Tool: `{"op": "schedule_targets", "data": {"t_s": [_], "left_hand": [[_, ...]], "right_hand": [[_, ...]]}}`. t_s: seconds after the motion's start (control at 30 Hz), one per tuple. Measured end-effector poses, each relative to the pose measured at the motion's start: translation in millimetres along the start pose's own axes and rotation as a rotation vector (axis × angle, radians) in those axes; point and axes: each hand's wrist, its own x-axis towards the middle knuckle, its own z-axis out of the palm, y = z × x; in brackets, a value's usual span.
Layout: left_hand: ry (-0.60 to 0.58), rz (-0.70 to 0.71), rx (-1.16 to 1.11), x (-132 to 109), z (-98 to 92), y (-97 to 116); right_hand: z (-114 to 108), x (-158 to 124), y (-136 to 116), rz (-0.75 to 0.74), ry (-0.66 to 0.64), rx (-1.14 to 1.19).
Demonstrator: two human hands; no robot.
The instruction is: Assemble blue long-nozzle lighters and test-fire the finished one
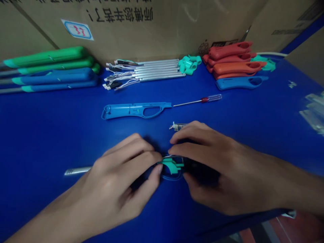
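Observation:
My left hand (121, 177) is closed, thumb and fingers pinching a blue lighter half-shell (173, 178) at the middle of the near table. A silver tube (77, 171) sticks out leftward from under that hand. Within the shell's loop sits a teal trigger (172, 165), with a thin white wire above it. My right hand (220, 165) curls round the shell's right end, which it mostly hides. Just beyond its fingertips lies a small clear fuel tank with a pale fitting (177, 126), partly covered by the hand.
Another blue half-shell (118, 111) and a screwdriver (209, 98) lie farther back. Behind them are wired metal tubes (159, 71), teal triggers (189, 64), red, orange and blue shells (231, 67), and green and blue lighters (53, 72). Clear parts (314, 113) lie right. A cardboard wall (172, 37) closes the back.

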Motion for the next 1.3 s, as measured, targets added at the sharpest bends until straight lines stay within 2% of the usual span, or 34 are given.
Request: {"op": "schedule_targets", "data": {"t_s": [0.13,0.27,0.47,0.6,0.77,0.93,1.3], "left_hand": [[0.006,0.009,0.025,-4,0.2,-2],[-0.014,0.040,0.073,-8,-4.3,-5],[-0.075,0.038,0.099,-7,-10.4,-5],[-0.104,0.056,0.090,-6,-9.7,-5],[-0.061,-0.009,0.062,-9,-5.8,-6],[0.058,-0.021,0.091,-8,-3.3,-6],[0.030,-0.025,0.008,-13,-2.7,-12]], "right_hand": [[-10,-5,7,-0.038,-0.074,-0.057],[-6,-7,13,-0.114,-0.119,-0.020],[8,-9,16,-0.120,-0.005,0.079],[11,-10,18,-0.136,0.025,0.098],[14,-10,21,-0.167,0.059,0.108],[16,-9,23,-0.193,0.056,0.128],[12,-4,11,-0.160,0.063,0.159]]}}
